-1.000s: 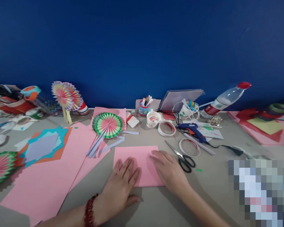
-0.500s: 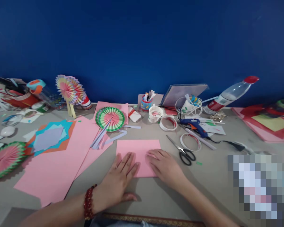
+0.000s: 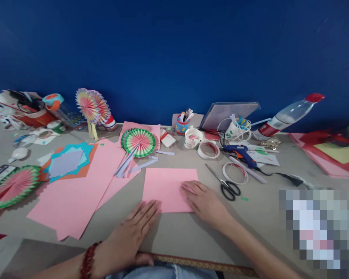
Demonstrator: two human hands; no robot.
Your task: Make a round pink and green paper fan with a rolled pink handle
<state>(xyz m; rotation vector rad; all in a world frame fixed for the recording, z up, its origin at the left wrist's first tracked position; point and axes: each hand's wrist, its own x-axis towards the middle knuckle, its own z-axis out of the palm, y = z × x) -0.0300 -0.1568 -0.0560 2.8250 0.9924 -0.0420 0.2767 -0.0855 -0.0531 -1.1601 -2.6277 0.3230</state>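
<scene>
A folded sheet of pink paper [image 3: 167, 186] lies flat on the grey table in front of me. My right hand [image 3: 205, 201] rests on its right part, fingers stretched out and flat. At the sheet's lower left corner is my left hand [image 3: 132, 228], its fingers straight and the thumb apart, with a red bead bracelet at the wrist. Neither hand grips anything. Just right of the sheet lie black-handled scissors [image 3: 229, 190], blades pointing away and to the left. A roll of white tape [image 3: 235, 173] sits beside them.
Larger pink sheets [image 3: 72, 197] and stacked coloured papers [image 3: 65, 162] lie on the left. Pleated paper fans [image 3: 139, 142] stand and lie behind. At the right back are a blue glue gun [image 3: 240, 153], a leaning plastic bottle [image 3: 287, 116] and more red paper [image 3: 334, 155].
My left hand has slid off the pink sheet, down and left to its lower left corner. My right hand stays on the paper. The view has shifted slightly.
</scene>
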